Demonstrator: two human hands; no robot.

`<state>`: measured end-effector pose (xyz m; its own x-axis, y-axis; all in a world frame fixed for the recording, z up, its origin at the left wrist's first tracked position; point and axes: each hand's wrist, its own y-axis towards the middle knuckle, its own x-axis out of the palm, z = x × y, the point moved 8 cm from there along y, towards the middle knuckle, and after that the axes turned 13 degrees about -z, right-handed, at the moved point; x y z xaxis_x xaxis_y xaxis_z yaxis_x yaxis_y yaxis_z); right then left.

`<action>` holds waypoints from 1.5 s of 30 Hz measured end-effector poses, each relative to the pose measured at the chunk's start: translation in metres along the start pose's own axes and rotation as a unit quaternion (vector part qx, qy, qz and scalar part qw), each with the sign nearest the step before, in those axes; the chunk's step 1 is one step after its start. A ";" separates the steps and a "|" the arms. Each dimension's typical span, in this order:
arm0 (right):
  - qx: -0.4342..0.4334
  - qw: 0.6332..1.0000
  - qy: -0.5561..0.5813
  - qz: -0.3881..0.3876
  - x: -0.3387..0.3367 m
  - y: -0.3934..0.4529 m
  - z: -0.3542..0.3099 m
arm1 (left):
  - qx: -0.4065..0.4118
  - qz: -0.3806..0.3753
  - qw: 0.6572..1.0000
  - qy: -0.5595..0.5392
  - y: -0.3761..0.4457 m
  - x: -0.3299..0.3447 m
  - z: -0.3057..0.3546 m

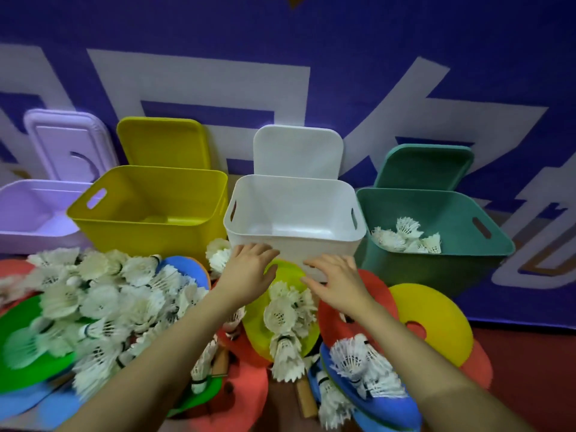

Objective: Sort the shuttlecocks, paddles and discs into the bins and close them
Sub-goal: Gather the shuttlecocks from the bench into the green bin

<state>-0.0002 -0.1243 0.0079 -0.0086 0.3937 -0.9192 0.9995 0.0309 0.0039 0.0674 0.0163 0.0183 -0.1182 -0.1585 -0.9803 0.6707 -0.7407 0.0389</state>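
Both of my hands reach forward over a pile on the floor, just in front of the white bin (293, 241). My left hand (249, 272) and my right hand (336, 282) have relaxed, spread fingers and hold nothing. Between them lies a lime-yellow disc (286, 272) with several white shuttlecocks (283, 313) on it. A big heap of shuttlecocks (103, 297) lies at the left over green (18, 332) and blue discs. The teal bin (436, 257) holds several shuttlecocks (405, 238). The yellow bin (149, 226) and lilac bin (28, 213) stand open.
Each bin's lid leans against the purple wall behind it: lilac (65, 145), yellow (162, 141), white (296, 151), teal (427, 166). Red (374, 285), yellow (436, 319) and blue (389, 406) discs lie at the right. A wooden paddle handle (305, 397) pokes out of the pile.
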 end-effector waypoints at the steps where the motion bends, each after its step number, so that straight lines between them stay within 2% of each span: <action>1: 0.003 1.000 -0.010 -0.022 0.014 0.001 -0.007 | -0.014 -0.003 1.000 -0.001 -0.007 0.005 -0.010; 4: 0.020 0.993 -0.045 -0.111 0.056 0.002 -0.022 | -0.071 -0.023 0.997 -0.025 -0.022 0.022 -0.044; 7: 0.025 0.976 -0.083 -0.200 0.088 -0.001 -0.036 | -0.095 -0.053 0.994 -0.032 -0.032 0.033 -0.068; 9: 0.025 0.970 -0.109 -0.216 0.099 -0.003 -0.043 | -0.083 -0.082 0.992 -0.040 -0.036 0.040 -0.076; 12: 0.023 0.974 -0.133 -0.182 0.102 -0.004 -0.046 | -0.031 -0.097 0.994 -0.042 -0.046 0.048 -0.075; 15: 0.031 0.987 -0.097 -0.122 0.094 -0.004 -0.045 | 0.004 -0.090 0.995 -0.032 -0.054 0.057 -0.073; 18: 0.045 0.996 -0.059 -0.056 0.079 -0.003 -0.040 | 0.003 -0.141 0.990 0.012 -0.057 0.066 -0.074; 21: 0.055 0.997 -0.039 -0.025 0.069 -0.002 -0.038 | -0.014 -0.195 0.980 0.043 -0.058 0.072 -0.076; 23: 0.056 0.998 -0.031 -0.018 0.068 -0.003 -0.039 | -0.022 -0.206 0.977 0.047 -0.058 0.074 -0.075; 28: 0.042 0.998 -0.037 -0.025 0.071 -0.009 -0.042 | -0.008 -0.152 0.988 0.011 -0.064 0.065 -0.072; 34: 0.031 0.998 -0.025 0.041 0.047 -0.007 -0.047 | 0.062 0.046 0.996 -0.048 -0.068 0.022 -0.056; 36: 0.027 0.997 -0.024 0.066 0.032 -0.007 -0.047 | 0.066 0.084 0.993 -0.041 -0.063 0.005 -0.046; 39: 0.029 0.995 -0.019 0.096 0.006 -0.007 -0.038 | 0.063 0.106 0.992 -0.042 -0.045 -0.013 -0.032; 45: 0.059 0.983 -0.027 0.170 -0.059 -0.010 0.012 | 0.080 0.097 0.991 -0.043 0.017 -0.040 0.019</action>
<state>-0.0097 -0.1592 0.0572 0.3249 0.3141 -0.8920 0.9410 -0.2013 0.2719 0.0695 -0.0019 0.0619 -0.0645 -0.3576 -0.9316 0.5636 -0.7835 0.2617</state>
